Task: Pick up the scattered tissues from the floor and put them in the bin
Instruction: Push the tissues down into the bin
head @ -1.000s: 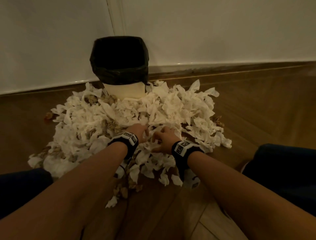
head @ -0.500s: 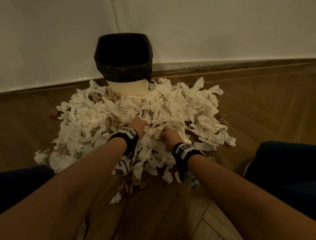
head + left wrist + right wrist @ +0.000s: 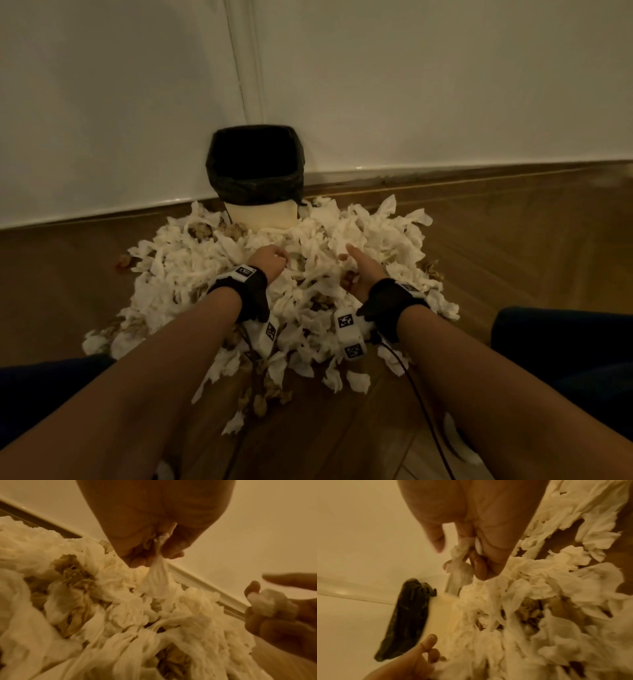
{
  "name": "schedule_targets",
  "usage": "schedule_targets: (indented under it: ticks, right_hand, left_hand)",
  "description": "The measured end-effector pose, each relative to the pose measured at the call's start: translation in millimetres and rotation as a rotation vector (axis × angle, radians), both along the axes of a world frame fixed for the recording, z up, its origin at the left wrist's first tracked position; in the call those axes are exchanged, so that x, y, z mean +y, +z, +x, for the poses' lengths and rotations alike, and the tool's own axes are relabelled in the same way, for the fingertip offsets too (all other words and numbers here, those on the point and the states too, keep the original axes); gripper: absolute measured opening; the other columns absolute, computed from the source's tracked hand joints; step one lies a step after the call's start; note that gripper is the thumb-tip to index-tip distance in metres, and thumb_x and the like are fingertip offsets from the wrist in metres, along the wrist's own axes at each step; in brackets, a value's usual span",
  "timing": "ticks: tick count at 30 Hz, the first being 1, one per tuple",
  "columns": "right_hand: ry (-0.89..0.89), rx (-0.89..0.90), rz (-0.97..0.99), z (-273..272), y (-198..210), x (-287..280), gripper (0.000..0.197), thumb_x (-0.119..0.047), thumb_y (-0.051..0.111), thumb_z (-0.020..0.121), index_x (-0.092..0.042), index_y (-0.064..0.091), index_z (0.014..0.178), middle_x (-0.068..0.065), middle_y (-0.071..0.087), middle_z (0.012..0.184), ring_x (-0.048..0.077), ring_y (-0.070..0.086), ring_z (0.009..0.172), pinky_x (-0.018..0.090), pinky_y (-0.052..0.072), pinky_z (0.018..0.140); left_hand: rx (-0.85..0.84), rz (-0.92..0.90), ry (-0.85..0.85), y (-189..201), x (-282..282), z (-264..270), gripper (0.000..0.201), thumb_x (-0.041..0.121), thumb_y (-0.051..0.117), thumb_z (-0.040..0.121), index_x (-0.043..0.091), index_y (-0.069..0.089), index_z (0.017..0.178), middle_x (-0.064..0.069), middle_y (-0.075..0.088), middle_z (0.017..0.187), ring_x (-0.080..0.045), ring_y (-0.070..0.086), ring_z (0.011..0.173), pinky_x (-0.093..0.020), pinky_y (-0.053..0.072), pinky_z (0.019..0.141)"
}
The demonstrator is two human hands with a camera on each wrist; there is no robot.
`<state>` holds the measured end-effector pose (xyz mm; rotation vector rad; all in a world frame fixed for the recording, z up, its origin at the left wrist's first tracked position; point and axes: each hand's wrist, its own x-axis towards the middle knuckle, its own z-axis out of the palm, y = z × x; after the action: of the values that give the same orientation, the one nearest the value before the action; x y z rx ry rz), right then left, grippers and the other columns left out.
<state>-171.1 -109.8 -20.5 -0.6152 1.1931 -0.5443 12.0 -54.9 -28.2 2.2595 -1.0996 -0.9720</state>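
Our left hand and right hand each clench tissues; trailing strands could snag the pile, spilling short of the bin.

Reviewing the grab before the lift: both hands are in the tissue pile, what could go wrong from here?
1. The left hand pinches only a thin twist of tissue; it may tear or slip out on the lift.
2. The right hand also holds just a small wad, so each trip moves little.
3. The pile is tangled and banked against the bin; trailing pieces could drop short of the rim.
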Motion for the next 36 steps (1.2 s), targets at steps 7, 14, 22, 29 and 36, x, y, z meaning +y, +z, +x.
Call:
schedule_targets:
  ticks: [7,14,22,29,36]
  right_hand:
    - [0.060,-0.109,-0.224,10.7,82.4,-8.8,0.030,0.008,0.034,0.097,0.013,0.049,0.123,0.013,0.048,0.081,0.019,0.048,0.067,0.036,0.046,0.089]
    - [-0.010,-0.114,-0.347,19.7,148.7,-10.0,0.037,0.011,0.022,0.094,-0.006,0.052,0.081,0.011,0.042,0.067,0.016,0.037,0.054,0.023,0.036,0.046]
    - [0.147,0.022,-0.365,35.6,156.6,-17.6,0.023,-0.016,0.033,0.092,-0.012,0.050,0.077,0.001,0.028,0.065,0.013,0.024,0.052,0.025,0.019,0.047]
    - [0.380,0.260,-0.614,86.1,141.2,-39.8,0.037,0.009,0.033,0.093,0.003,0.058,0.119,0.015,0.059,0.093,0.024,0.060,0.079,0.018,0.050,0.061]
    - [0.233,0.398,-0.709,145.0,120.3,-81.1,0.011,-0.005,0.063,0.087,-0.010,0.062,0.097,0.016,0.063,0.111,0.030,0.063,0.098,0.029,0.058,0.069]
  left_hand:
    - [0.059,-0.215,0.043,67.2,-6.5,-3.6,0.033,-0.003,0.033,0.094,0.006,0.048,0.122,-0.018,0.046,0.129,-0.028,0.059,0.091,-0.035,0.046,0.080]
    - [0.249,-0.468,0.175,141.3,1.1,9.5,0.029,0.002,0.030,0.092,0.020,0.051,0.084,-0.004,0.040,0.066,-0.013,0.045,0.042,-0.023,0.036,0.042]
    - [0.060,-0.443,0.169,170.3,-5.9,30.0,0.035,0.010,0.031,0.099,-0.001,0.051,0.126,-0.022,0.052,0.129,-0.037,0.048,0.120,-0.039,0.038,0.101]
    - [0.417,-0.627,0.306,163.1,-39.6,57.6,0.031,-0.004,0.036,0.096,-0.008,0.055,0.121,-0.016,0.061,0.100,-0.021,0.059,0.084,-0.017,0.053,0.068]
    - [0.119,-0.632,0.390,123.8,-69.6,112.4,0.020,0.000,0.054,0.087,0.010,0.070,0.095,-0.016,0.069,0.102,-0.026,0.063,0.094,-0.028,0.050,0.086]
